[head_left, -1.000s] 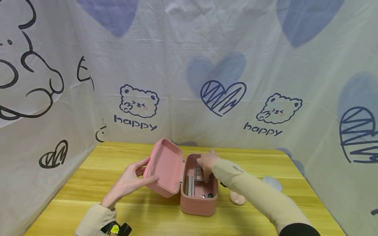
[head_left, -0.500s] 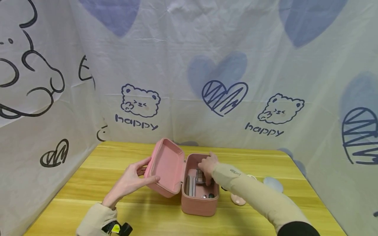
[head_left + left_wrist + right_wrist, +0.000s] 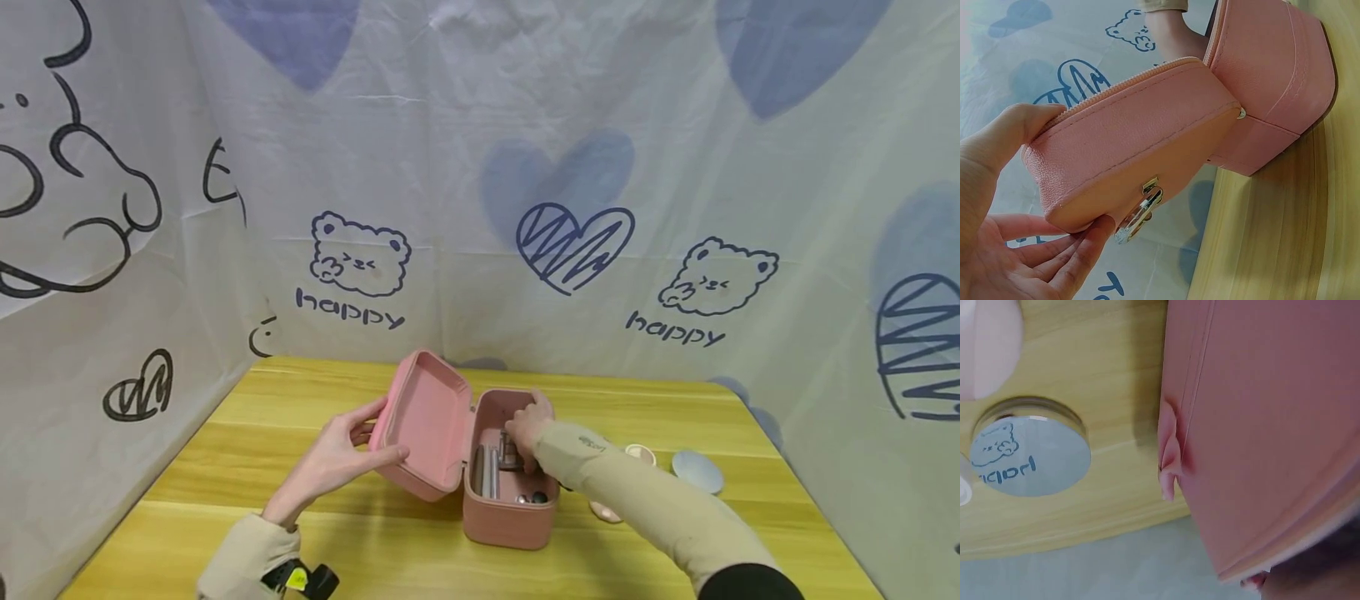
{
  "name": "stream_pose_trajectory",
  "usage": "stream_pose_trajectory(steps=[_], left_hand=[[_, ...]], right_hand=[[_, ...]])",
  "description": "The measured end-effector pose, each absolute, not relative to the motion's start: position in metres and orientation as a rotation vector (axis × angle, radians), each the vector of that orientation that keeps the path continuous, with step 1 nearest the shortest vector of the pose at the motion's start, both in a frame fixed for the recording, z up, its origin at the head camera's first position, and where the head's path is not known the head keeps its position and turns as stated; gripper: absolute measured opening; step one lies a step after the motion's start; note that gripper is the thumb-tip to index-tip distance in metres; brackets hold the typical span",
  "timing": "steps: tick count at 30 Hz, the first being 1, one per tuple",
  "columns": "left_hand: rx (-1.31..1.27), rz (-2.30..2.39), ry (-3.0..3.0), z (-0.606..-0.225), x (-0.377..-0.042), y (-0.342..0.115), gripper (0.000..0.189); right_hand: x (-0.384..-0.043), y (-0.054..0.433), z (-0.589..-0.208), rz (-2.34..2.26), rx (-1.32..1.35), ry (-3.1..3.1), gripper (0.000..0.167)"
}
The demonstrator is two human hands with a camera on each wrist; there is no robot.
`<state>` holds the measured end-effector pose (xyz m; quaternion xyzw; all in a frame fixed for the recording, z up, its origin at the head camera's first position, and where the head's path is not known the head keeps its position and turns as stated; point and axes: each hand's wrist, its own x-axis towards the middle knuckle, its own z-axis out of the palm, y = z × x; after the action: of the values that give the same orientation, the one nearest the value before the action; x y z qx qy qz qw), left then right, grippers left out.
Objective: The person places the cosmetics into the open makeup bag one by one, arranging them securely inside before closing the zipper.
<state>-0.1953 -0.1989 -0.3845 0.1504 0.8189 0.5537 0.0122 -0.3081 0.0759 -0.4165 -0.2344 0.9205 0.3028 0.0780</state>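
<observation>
A pink hinged case (image 3: 510, 525) stands on the table with its lid (image 3: 426, 421) swung out to the left. My left hand (image 3: 330, 458) grips the lid's outer end, thumb over the zipper edge and fingers beneath, as the left wrist view shows. A metal ring (image 3: 1141, 215) hangs from the lid's top. My right hand (image 3: 531, 423) reaches into the case, fingers at the right side of a clear rectangular holder (image 3: 512, 454), which it appears to pinch; the fingertips are hidden. Silver tubes (image 3: 491, 473) stand along the case's left wall, and small round items (image 3: 538, 497) lie near its front.
Right of the case lie a round mirror (image 3: 697, 472), a small round cream-coloured item (image 3: 641, 454) and a pale pink object (image 3: 606, 512) partly under my right sleeve. A pink fabric tab (image 3: 1170, 450) sticks out from the case's side. A printed cloth backdrop (image 3: 480, 167) rises behind the table.
My right hand and the clear holder have moved slightly lower within the case. More of the small round cream-coloured item shows past the right sleeve. The left hand keeps its grip on the lid.
</observation>
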Motion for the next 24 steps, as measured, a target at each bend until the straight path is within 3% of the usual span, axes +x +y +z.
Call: stream_pose_trajectory(steps=[13,24], left_hand=[[0.510,1.740,2.550,-0.384,-0.195,-0.200,0.084],[0.519,1.753,2.545,-0.384,-0.194,-0.200,0.084]], right_hand=[[-0.306,0.076,-0.424,0.910,-0.677,2.762,0.059],[-0.300,0.082,-0.405,0.592,-0.767,2.873,0.052]])
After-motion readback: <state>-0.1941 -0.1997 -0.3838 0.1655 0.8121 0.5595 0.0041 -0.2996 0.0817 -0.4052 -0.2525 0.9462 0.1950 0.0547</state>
